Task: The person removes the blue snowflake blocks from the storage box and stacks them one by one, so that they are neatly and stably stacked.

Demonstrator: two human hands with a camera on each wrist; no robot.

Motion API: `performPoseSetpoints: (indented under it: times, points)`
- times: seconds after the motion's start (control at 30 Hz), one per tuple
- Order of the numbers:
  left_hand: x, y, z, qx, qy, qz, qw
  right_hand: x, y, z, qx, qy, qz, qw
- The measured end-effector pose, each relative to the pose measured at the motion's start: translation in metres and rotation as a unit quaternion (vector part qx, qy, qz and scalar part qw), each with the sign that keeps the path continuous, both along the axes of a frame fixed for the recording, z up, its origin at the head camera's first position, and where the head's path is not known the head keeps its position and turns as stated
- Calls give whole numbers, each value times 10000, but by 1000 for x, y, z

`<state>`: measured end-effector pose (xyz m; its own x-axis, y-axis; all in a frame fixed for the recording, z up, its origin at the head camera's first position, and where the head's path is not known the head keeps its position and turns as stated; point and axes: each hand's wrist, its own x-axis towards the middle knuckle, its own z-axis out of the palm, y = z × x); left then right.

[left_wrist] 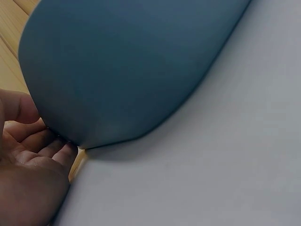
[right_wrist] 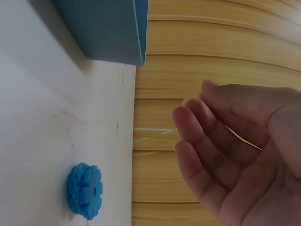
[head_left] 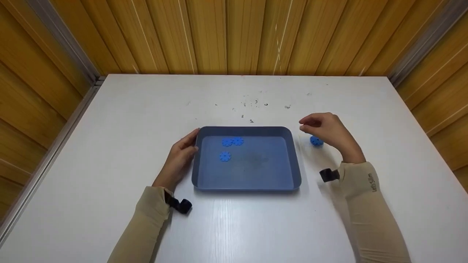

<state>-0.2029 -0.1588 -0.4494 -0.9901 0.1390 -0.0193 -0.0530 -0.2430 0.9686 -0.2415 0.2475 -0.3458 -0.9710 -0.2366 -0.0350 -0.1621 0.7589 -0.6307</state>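
Note:
A blue-grey rectangular tray [head_left: 248, 184] sits on the table, with three blue notched discs inside: one disc [head_left: 225, 156] lies apart, and two discs [head_left: 238, 141] touch or overlap near the far wall. My left hand [head_left: 178, 157] holds the tray's left side by the far corner; its curled fingers [left_wrist: 61, 153] meet the tray wall in the left wrist view. Right of the tray, my right hand [head_left: 325, 130] hovers above the table with loosely bent fingers and nothing visible in them. Below it stands a small stack of blue notched discs [right_wrist: 84, 190], partly hidden in the head view.
The white table [head_left: 146, 109] has several dark scuff marks beyond the tray. Wood-patterned panels [head_left: 241, 36] with metal framing stand at the back and both sides. A black wrist camera [head_left: 184, 206] is on the left wrist, another camera [head_left: 326, 175] on the right.

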Motion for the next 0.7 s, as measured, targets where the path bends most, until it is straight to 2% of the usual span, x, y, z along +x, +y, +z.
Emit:
performPoseSetpoints:
  times: [0.27,0.4,0.5,0.7]
  points:
    - [1,1,1,-101,-79,41,9999,-3,-34,9,58,-10,442,9990]
    - [0,0,1,5,-80,-2,10000,-5,-52,12,165,13,810,9966]
    - [-1,0,1,50,-120,-17,9999,-8,-63,12,223,-30,1078,9939]
    - [-2,0,1,-179,-173,12,9997,-12,-84,7,309,-243,1384,9896]
